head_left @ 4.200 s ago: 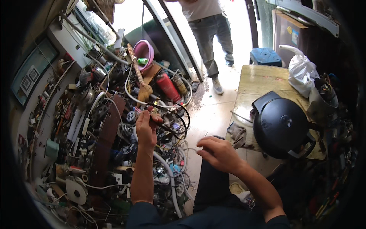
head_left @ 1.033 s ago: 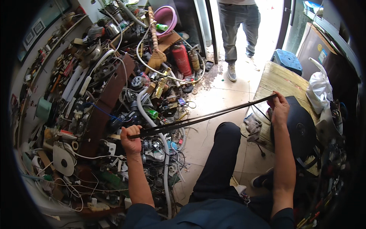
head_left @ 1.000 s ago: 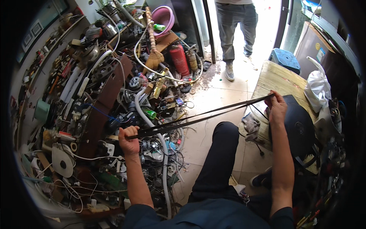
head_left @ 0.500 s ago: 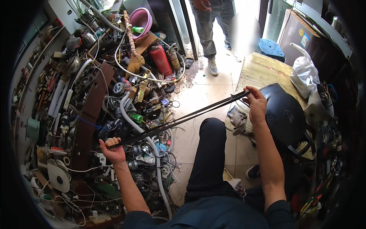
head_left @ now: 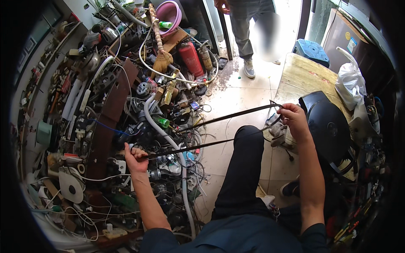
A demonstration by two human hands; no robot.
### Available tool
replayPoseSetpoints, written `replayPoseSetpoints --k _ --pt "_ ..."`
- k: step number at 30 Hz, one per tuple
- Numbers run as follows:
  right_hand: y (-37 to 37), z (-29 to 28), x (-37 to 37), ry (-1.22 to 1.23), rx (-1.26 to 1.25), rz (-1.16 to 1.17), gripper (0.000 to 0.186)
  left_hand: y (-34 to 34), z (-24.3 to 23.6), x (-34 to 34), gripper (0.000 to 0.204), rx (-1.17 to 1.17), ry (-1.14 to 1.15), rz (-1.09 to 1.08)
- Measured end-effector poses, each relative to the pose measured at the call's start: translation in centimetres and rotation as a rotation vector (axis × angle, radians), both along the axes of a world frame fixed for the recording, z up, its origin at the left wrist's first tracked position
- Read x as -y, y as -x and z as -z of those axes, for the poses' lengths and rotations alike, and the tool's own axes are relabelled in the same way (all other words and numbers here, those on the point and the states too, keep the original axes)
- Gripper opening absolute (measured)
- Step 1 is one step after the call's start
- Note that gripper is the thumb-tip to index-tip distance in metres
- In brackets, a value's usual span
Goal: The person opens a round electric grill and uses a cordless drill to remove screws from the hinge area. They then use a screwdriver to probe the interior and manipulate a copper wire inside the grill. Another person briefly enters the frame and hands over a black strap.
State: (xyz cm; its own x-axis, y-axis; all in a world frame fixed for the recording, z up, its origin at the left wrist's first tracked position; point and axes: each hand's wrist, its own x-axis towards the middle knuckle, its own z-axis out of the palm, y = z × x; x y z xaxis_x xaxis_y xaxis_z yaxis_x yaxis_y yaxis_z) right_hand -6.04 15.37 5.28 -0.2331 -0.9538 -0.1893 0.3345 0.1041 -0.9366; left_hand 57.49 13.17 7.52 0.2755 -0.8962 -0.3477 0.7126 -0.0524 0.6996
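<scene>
A long, thin black strap (head_left: pixel 211 144) stretches between my two hands across my front, its two strands spread apart. My left hand (head_left: pixel 137 160) grips the lower left part, fingers curled and thumb pointing up. Higher on the right, my right hand (head_left: pixel 294 120) pinches the other end, where a short tip sticks up. A grey work glove (head_left: pixel 277 131) lies just below my right hand. Beside that hand is a large black rounded shell (head_left: pixel 327 126) with a band at its lower edge, resting on a worn yellowish board (head_left: pixel 295 76).
A heap of cables, tools and parts (head_left: pixel 168 168) fills the left side, with a red cylinder (head_left: pixel 191 59), a broom (head_left: pixel 162 62) and a pink basin (head_left: pixel 169 16). Another person (head_left: pixel 244 38) stands ahead. A blue stool (head_left: pixel 311 52) and white plastic bag (head_left: pixel 351 82) are at right.
The strap's strands, close together before, have spread apart. My view has shifted, so the surroundings appear farther right. Both hands keep hold of the strap.
</scene>
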Motion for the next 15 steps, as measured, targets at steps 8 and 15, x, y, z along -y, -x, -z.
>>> replayPoseSetpoints --k 8,15 --pt "0.2 0.0 -1.5 -0.008 0.331 -0.229 0.013 -2.6 1.9 0.5 0.034 -0.119 -0.047 0.134" --pt "-2.8 -1.6 -0.6 0.026 -0.915 0.144 0.024 -3.0 1.2 0.3 0.034 -0.226 0.011 0.297"
